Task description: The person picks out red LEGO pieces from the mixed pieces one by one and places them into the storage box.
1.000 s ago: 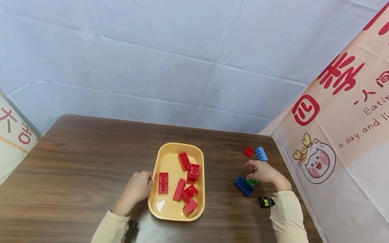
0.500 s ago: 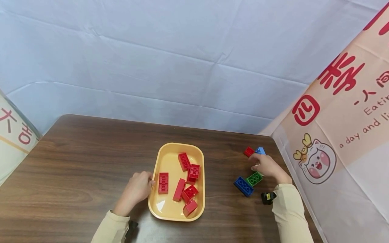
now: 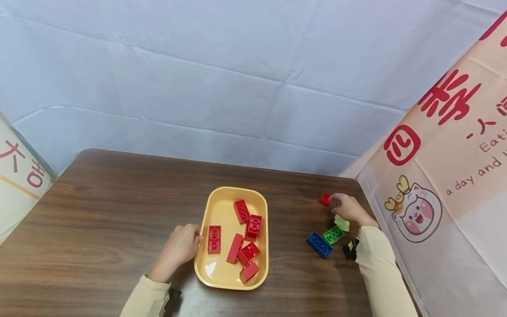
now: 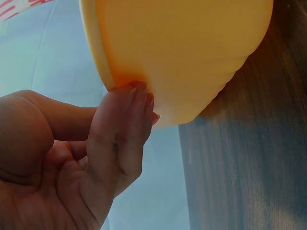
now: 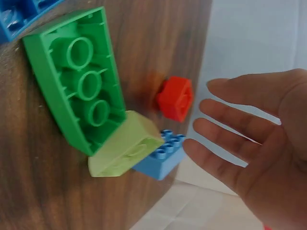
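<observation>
My left hand (image 3: 181, 245) is at the left side of the yellow tray (image 3: 201, 257), which holds several red bricks (image 3: 214, 239). Up close in the left wrist view, its curled fingertips press on the outer wall under the rim, while the thumb's tip is hidden. Over the far right of the table, my right hand (image 3: 350, 209) reaches with spread fingers and holds nothing. Nearest to it are a small red brick (image 5: 176, 98) and a light blue brick (image 5: 162, 158), largely covered by the hand in the head view. A pale green brick (image 5: 123, 147) lies just under the palm.
A green brick (image 3: 333, 235) lies underside up, beside a dark blue brick (image 3: 319, 245). Dark wood table (image 3: 119, 211) stretches left of the tray. White cloth (image 3: 198, 88) hangs behind, and a printed cloth (image 3: 439, 176) stands along the right edge.
My right hand has moved away from the green brick toward the far right, over the light blue brick. The green and pale green bricks are now uncovered. My left hand stays at the tray.
</observation>
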{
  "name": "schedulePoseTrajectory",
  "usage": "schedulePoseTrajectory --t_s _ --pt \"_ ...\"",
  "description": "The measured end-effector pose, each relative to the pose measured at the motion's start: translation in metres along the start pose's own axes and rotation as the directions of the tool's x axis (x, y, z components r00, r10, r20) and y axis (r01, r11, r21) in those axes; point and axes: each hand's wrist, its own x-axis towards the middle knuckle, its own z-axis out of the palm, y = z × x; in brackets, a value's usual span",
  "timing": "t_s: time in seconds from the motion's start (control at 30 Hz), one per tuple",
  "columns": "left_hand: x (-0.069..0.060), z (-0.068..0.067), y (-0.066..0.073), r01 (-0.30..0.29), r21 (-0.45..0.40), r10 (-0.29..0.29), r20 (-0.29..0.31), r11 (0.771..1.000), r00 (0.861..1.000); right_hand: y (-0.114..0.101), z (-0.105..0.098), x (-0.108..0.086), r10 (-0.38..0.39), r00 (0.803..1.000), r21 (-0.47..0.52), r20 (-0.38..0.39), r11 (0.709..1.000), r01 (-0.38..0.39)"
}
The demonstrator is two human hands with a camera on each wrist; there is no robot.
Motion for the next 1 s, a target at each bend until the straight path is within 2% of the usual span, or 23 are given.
schedulePoseTrajectory --t_s 0.47,0.77,1.0 --pt "0.000 0.000 0.001 -0.003 0.001 0.003 -0.003 1.000 1.000 0.016 0.019 0.015 0.075 0.997 0.068 0.002 0.995 -0.075" --pt "-0.001 0.000 0.002 -0.003 0.001 0.003 -0.002 1.000 1.000 0.016 0.022 0.020 0.060 0.996 0.119 0.071 0.991 -0.068" --pt "-0.002 -0.003 0.002 -0.014 0.005 0.014 -0.002 1.000 1.000 0.013 0.022 0.018 0.043 0.997 0.086 0.063 0.995 -0.049"
